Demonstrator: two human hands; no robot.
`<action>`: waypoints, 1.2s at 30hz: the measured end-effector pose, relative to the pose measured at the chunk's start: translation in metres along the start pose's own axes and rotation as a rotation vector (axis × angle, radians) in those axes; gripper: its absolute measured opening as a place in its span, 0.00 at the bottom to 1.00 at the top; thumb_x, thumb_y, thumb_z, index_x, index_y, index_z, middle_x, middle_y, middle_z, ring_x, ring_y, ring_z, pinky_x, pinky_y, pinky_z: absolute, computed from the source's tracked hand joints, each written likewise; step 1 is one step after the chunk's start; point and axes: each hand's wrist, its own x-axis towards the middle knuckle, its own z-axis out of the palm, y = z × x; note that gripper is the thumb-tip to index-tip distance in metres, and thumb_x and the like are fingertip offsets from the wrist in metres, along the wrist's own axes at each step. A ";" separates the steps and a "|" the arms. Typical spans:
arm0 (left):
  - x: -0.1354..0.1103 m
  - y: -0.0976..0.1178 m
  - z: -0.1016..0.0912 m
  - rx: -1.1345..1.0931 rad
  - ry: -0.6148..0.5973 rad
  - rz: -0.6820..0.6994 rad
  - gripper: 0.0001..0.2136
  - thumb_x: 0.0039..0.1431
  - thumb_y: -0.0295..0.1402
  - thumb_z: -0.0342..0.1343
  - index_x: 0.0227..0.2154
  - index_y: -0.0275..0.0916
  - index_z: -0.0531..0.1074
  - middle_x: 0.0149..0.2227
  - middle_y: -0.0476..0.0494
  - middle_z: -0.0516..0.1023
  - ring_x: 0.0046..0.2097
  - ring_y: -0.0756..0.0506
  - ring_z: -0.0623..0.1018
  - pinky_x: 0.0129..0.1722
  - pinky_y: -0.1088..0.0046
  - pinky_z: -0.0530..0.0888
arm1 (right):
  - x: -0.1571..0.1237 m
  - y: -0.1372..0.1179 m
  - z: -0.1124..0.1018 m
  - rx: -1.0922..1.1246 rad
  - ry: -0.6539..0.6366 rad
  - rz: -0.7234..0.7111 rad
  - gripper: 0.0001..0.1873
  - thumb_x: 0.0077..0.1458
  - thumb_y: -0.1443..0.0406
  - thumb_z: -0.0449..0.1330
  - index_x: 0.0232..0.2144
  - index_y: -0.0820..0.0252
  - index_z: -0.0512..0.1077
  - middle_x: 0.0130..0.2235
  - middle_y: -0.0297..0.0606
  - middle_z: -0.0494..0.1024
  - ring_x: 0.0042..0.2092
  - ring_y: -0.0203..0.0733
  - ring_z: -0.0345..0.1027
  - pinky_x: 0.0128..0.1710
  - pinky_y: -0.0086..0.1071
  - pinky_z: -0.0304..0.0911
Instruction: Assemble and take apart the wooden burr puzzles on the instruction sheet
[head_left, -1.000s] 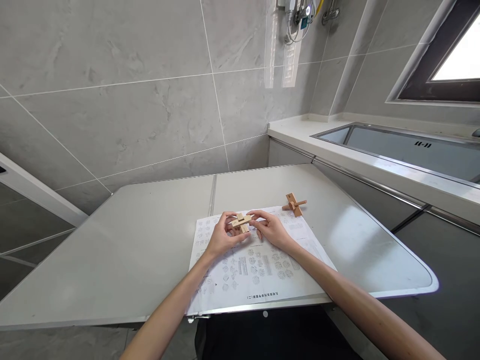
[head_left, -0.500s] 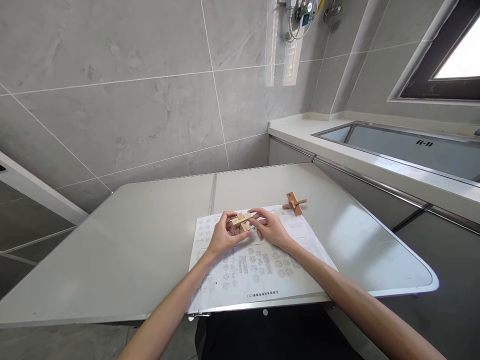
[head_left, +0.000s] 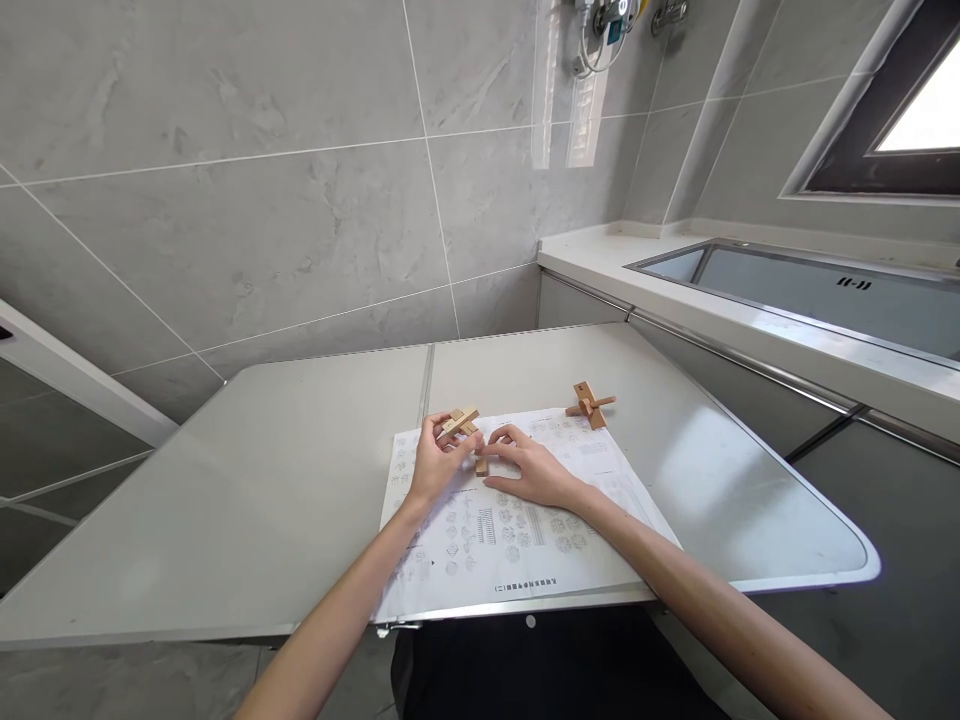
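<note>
My left hand (head_left: 435, 462) is closed around a wooden interlocking puzzle (head_left: 460, 422), made of pale pieces crossing each other, and holds it tilted over the far left part of a printed sheet (head_left: 600, 565). Just below the puzzle a small wooden block (head_left: 481, 467) shows against the paper; whether it touches the sheet is hard to tell. My right hand (head_left: 536, 472) is beside that block, its thumb and fingers apart with the tips close to the block's right side. The sheet carries small puzzle drawings.
Another wooden puzzle assembly (head_left: 591, 405), darker and crossed by a thin stick, lies at the sheet's far right corner. The folding table (head_left: 300, 500) has a seam across it. To the right are a counter with a sink (head_left: 787, 290); a tiled wall (head_left: 300, 230) stands behind.
My left hand has turned the puzzle and moved it slightly left and away. My right fingers have come off the puzzle and lowered toward the sheet, where the small block now shows separately.
</note>
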 end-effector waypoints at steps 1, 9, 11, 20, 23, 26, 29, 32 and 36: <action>0.000 0.000 0.001 0.001 -0.005 -0.001 0.28 0.54 0.45 0.75 0.52 0.45 0.68 0.51 0.41 0.81 0.41 0.45 0.81 0.44 0.62 0.79 | 0.000 0.001 0.000 -0.001 -0.011 -0.004 0.17 0.61 0.60 0.69 0.52 0.44 0.79 0.59 0.42 0.70 0.50 0.51 0.75 0.51 0.48 0.74; -0.003 0.003 0.003 0.033 -0.032 0.011 0.29 0.51 0.44 0.76 0.51 0.46 0.69 0.51 0.43 0.80 0.40 0.47 0.81 0.42 0.65 0.79 | 0.001 0.001 -0.002 0.115 -0.023 0.018 0.10 0.58 0.66 0.70 0.41 0.51 0.76 0.62 0.42 0.71 0.63 0.56 0.67 0.63 0.54 0.64; -0.004 0.005 0.002 0.047 -0.036 0.016 0.28 0.52 0.45 0.76 0.50 0.45 0.69 0.51 0.42 0.80 0.39 0.47 0.80 0.41 0.65 0.79 | 0.002 0.001 -0.003 0.181 -0.016 0.046 0.10 0.56 0.65 0.71 0.39 0.52 0.74 0.59 0.42 0.75 0.63 0.57 0.66 0.63 0.55 0.63; -0.010 0.009 0.004 0.095 -0.072 0.132 0.30 0.53 0.43 0.75 0.53 0.45 0.67 0.54 0.42 0.76 0.37 0.50 0.77 0.37 0.71 0.77 | 0.007 0.004 -0.018 0.730 -0.040 0.224 0.21 0.62 0.50 0.69 0.51 0.53 0.73 0.56 0.43 0.78 0.57 0.51 0.75 0.60 0.51 0.68; -0.016 0.011 0.006 0.132 -0.104 0.200 0.32 0.50 0.42 0.77 0.54 0.46 0.67 0.52 0.44 0.76 0.34 0.51 0.75 0.34 0.72 0.76 | 0.007 0.004 -0.022 0.912 -0.076 0.238 0.23 0.62 0.47 0.69 0.50 0.54 0.74 0.54 0.44 0.80 0.57 0.50 0.75 0.64 0.50 0.66; -0.020 0.011 0.007 0.170 -0.138 0.254 0.32 0.50 0.41 0.77 0.54 0.45 0.67 0.47 0.46 0.78 0.33 0.50 0.73 0.32 0.71 0.75 | 0.006 0.003 -0.022 1.030 -0.077 0.263 0.23 0.62 0.47 0.69 0.49 0.55 0.75 0.52 0.43 0.80 0.56 0.48 0.75 0.65 0.48 0.65; -0.021 0.010 0.008 0.201 -0.162 0.295 0.30 0.51 0.41 0.76 0.54 0.45 0.68 0.46 0.45 0.78 0.34 0.49 0.74 0.31 0.71 0.75 | 0.005 0.004 -0.021 1.092 -0.064 0.293 0.21 0.63 0.48 0.69 0.49 0.56 0.76 0.50 0.43 0.80 0.55 0.46 0.75 0.65 0.46 0.66; -0.021 0.009 0.008 0.221 -0.173 0.323 0.29 0.53 0.40 0.75 0.54 0.45 0.68 0.47 0.44 0.79 0.35 0.48 0.75 0.31 0.71 0.75 | 0.006 0.004 -0.021 1.117 -0.047 0.314 0.22 0.63 0.49 0.70 0.49 0.57 0.76 0.48 0.42 0.80 0.55 0.47 0.75 0.64 0.45 0.67; -0.021 0.008 0.008 0.237 -0.180 0.343 0.29 0.53 0.41 0.74 0.54 0.45 0.68 0.47 0.43 0.79 0.35 0.48 0.76 0.31 0.71 0.75 | 0.007 0.005 -0.020 1.130 -0.033 0.326 0.23 0.60 0.50 0.73 0.48 0.57 0.77 0.48 0.43 0.81 0.55 0.48 0.75 0.63 0.45 0.67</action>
